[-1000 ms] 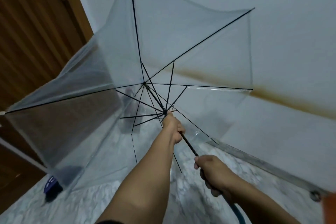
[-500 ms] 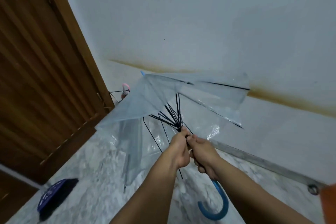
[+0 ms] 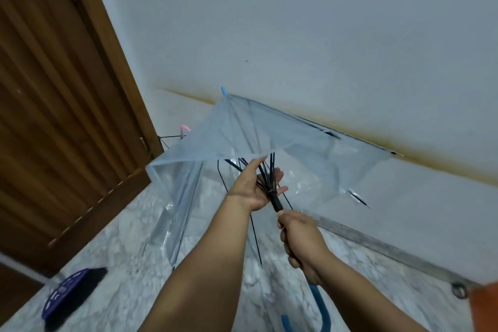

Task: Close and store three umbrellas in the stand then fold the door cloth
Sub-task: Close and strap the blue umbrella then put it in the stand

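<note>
A clear plastic umbrella (image 3: pixel 237 132) with black ribs and a blue tip hangs half-collapsed in front of me, tip pointing at the wall. My right hand (image 3: pixel 301 242) grips its shaft just below the black runner, above the blue hooked handle (image 3: pixel 318 312). My left hand (image 3: pixel 256 187) lies spread, palm up, against the bunched ribs beside the runner, fingers apart. A pink handle (image 3: pixel 184 129) of another umbrella shows behind, by a thin wire stand (image 3: pixel 167 139) at the door corner. A dark blue cloth (image 3: pixel 70 294) lies on the floor at lower left.
A brown wooden door (image 3: pixel 54 116) fills the left side. A white wall with a brownish stain line runs across the back. The floor is pale marble. An orange object (image 3: pixel 485 304) and a metal ring (image 3: pixel 459 290) sit at the right edge.
The canopy has gone from fully open to mostly collapsed. My left hand slid the runner down the shaft, then let go and spread open on the ribs; my right hand kept its hold.
</note>
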